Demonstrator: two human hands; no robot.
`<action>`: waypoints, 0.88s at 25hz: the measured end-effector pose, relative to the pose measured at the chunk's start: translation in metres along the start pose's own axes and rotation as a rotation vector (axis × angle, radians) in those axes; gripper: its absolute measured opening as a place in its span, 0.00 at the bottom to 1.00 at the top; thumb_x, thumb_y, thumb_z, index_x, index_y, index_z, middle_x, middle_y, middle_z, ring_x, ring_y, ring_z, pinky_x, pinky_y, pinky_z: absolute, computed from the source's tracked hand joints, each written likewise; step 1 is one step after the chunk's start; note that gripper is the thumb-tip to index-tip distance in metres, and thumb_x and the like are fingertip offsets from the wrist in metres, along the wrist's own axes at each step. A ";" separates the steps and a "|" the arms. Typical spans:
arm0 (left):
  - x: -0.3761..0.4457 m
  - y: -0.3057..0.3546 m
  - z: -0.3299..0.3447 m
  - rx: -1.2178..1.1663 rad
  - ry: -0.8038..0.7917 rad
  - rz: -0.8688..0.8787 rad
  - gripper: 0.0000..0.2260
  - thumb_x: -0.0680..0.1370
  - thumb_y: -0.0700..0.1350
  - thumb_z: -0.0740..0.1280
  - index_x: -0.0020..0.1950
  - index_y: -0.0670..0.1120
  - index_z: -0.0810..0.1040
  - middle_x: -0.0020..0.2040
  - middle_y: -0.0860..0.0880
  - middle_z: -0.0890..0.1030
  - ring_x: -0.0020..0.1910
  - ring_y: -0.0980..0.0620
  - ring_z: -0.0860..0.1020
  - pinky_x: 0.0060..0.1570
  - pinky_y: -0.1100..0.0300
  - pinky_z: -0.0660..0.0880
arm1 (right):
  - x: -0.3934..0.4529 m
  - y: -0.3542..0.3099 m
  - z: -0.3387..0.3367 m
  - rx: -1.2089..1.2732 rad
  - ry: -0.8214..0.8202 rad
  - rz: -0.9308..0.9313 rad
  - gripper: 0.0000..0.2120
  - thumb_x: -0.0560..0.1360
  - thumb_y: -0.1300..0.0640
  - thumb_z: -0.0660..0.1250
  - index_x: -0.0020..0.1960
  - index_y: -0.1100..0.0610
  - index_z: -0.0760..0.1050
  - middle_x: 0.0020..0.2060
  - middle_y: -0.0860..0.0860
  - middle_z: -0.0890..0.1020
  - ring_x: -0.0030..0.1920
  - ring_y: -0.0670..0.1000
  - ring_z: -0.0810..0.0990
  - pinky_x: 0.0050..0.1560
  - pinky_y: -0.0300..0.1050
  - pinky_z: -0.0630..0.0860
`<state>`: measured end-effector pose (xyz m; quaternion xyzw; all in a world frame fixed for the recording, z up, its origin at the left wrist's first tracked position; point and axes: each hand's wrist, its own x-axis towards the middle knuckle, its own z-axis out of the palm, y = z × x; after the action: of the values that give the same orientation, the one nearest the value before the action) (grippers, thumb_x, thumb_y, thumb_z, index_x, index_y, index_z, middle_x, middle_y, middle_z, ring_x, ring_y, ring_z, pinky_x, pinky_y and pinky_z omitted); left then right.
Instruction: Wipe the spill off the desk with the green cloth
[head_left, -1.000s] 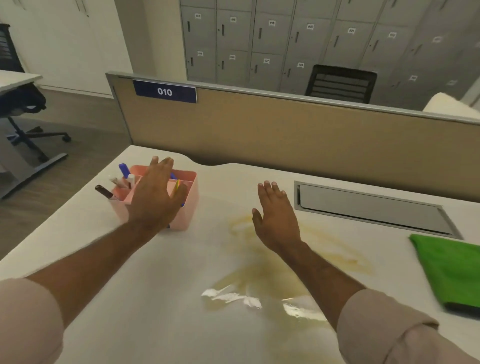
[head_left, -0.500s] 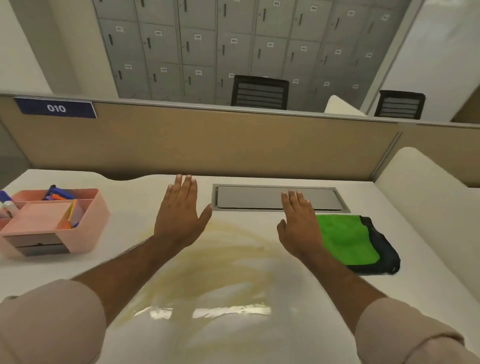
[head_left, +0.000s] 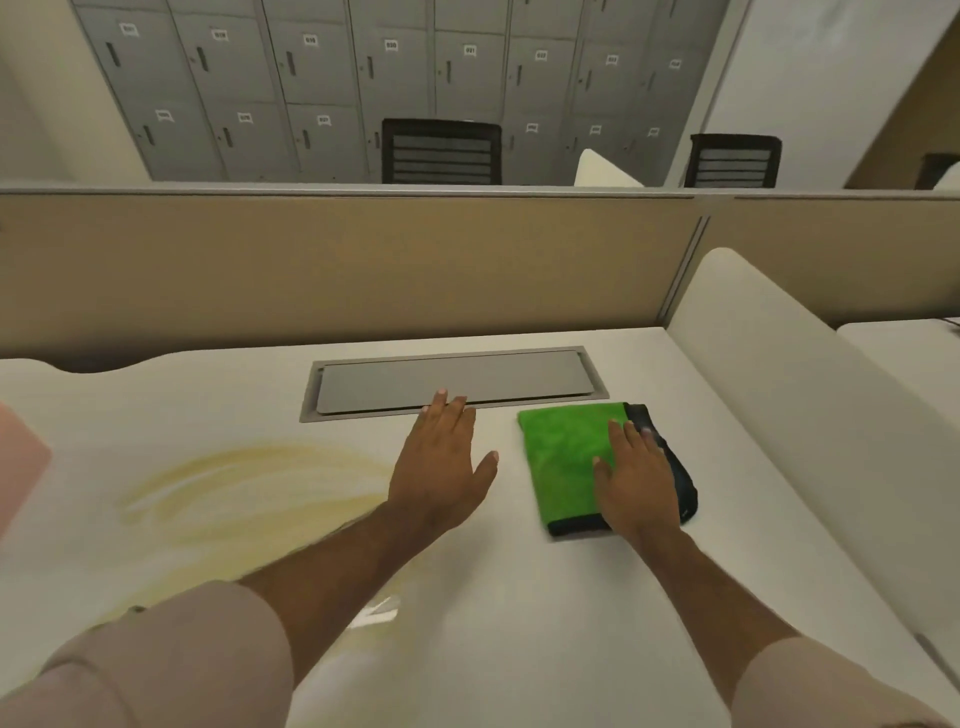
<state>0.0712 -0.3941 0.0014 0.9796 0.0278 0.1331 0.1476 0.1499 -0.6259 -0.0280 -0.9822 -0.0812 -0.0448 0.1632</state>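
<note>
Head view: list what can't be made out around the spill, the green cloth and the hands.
- Spill: its near part is hidden under the left forearm and sleeve; motion blur smears its outline.
- Green cloth: the right hand covers its right side; whether the palm is touching it cannot be told.
- Pink object: cut off by the left edge.
- Locker labels: too small and blurred to read.
- Left hand: contact with the desk unclear.

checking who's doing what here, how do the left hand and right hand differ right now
The right hand lies over the folded green microfibre cloth; the left hand is over bare white desk beside the yellowish spill. The left reaches further, fingertips at the grey metal cable hatch. Both are open, palm down, holding nothing.
</note>
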 end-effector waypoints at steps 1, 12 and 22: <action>0.004 0.011 0.009 -0.004 -0.001 -0.026 0.28 0.79 0.56 0.58 0.76 0.43 0.62 0.78 0.46 0.60 0.79 0.47 0.51 0.75 0.55 0.47 | 0.004 0.009 0.000 0.035 0.021 0.046 0.27 0.78 0.55 0.61 0.75 0.61 0.62 0.74 0.61 0.67 0.75 0.63 0.60 0.74 0.57 0.59; 0.046 0.108 0.072 -0.251 -0.236 -0.572 0.16 0.77 0.47 0.64 0.62 0.41 0.71 0.60 0.41 0.74 0.59 0.42 0.75 0.57 0.51 0.73 | 0.036 0.049 0.023 -0.068 -0.076 0.119 0.29 0.76 0.40 0.61 0.73 0.52 0.65 0.66 0.57 0.73 0.62 0.62 0.69 0.59 0.57 0.67; 0.065 0.125 0.090 -0.198 -0.227 -0.568 0.10 0.80 0.40 0.58 0.58 0.41 0.75 0.60 0.41 0.76 0.59 0.43 0.76 0.56 0.52 0.73 | 0.036 0.029 0.037 -0.088 -0.011 0.128 0.25 0.77 0.42 0.61 0.70 0.53 0.69 0.61 0.59 0.75 0.60 0.63 0.70 0.58 0.58 0.66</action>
<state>0.1597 -0.5326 -0.0276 0.9222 0.2704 -0.0214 0.2757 0.1931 -0.6358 -0.0675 -0.9919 -0.0171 -0.0322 0.1218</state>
